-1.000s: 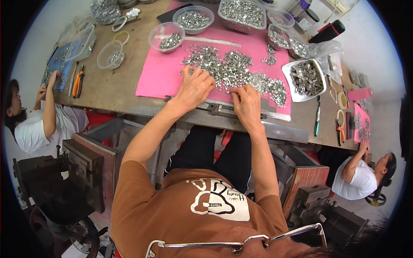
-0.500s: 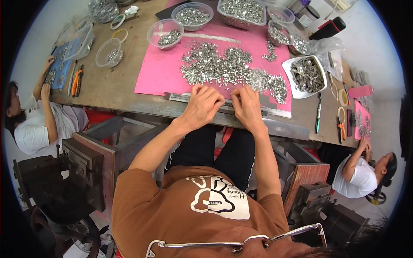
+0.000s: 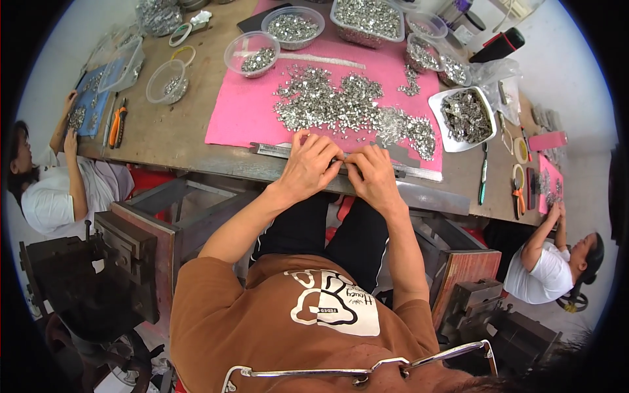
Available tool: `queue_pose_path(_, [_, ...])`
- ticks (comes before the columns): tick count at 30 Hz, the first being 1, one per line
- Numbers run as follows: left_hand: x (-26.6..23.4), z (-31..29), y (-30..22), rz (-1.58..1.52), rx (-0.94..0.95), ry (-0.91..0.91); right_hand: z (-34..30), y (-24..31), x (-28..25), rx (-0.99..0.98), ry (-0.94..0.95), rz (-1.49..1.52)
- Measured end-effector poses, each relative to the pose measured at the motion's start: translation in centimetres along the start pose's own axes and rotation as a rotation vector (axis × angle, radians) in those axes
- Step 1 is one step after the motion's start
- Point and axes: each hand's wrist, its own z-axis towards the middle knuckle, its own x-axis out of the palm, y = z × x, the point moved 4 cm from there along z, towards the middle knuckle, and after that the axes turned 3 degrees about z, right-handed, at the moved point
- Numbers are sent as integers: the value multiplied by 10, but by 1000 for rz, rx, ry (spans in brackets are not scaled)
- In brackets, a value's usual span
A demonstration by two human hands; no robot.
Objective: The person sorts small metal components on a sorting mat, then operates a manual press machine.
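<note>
My left hand (image 3: pixel 310 165) and my right hand (image 3: pixel 375 175) come together over a long grey metal bar (image 3: pixel 270 150) at the table's front edge. Both have curled fingers, and their fingertips almost meet at a small dark spot, too small to name. Each hand hides part of the bar. Just beyond the fingers, many small shiny metal pieces (image 3: pixel 327 98) lie loosely heaped on a pink mat (image 3: pixel 229 124).
Round clear tubs (image 3: pixel 253 54) and a rectangular clear tub (image 3: pixel 369 21) of metal pieces stand behind. A white dish (image 3: pixel 452 141) holds darker pieces. Pliers (image 3: pixel 118 124) lie left, a green-handled tool (image 3: pixel 483 175) right. Co-workers sit at both sides.
My right hand has shifted left, closing the gap, so its fingertips now come close to those of my left hand. The left hand stays nearly in place.
</note>
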Motion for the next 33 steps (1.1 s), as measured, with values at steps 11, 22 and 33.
queue_pose_path(11, [-5, 23, 34, 179, -79, -66, 24, -23, 28, 241, -65, -268])
queue_pose_path(22, [6, 40, 52, 151, 84, 58, 22, -24, 17, 222, -42, -47])
queue_pose_path(33, [-10, 32, 46, 229, 42, 107, -4, 0, -1, 65, 25, -1])
